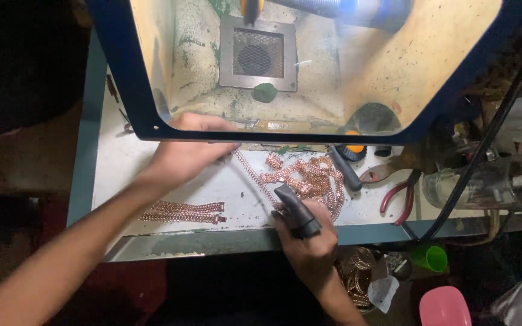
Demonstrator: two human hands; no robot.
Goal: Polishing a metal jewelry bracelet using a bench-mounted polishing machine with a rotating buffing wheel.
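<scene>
Beneath one blue-framed clear shield hood (122,72), with a single square metal vent grille (258,53) set in its stained back wall, two bare hands work at one white, grimy workbench top (116,169) edged in pale blue. Dark floor and shadow surround the bench on the left; clutter crowds its right end.

One large tangled heap of rose-gold chain links (312,178) lies at the centre of the bench, just ahead of the right hand. Two finished flat chain strips (182,212) lie side by side near the front edge, well apart from the heap, under the left forearm. One single stretched length of chain (254,175) runs diagonally between the hands.

The left hand (188,151) reaches up to the hood's lower edge, fingers curled closed on the upper end of that chain. The right hand (309,238) is wrapped around one dark grey tool handle (296,208), whose tip points into the chain by the heap.

To the right lie one clear glass jar on its side (490,184), one pair of red-handled pliers (401,202) and one black-handled tool (345,169). Below the bench edge sit one pink plastic lid (444,306) and one green plastic cup (430,258).
</scene>
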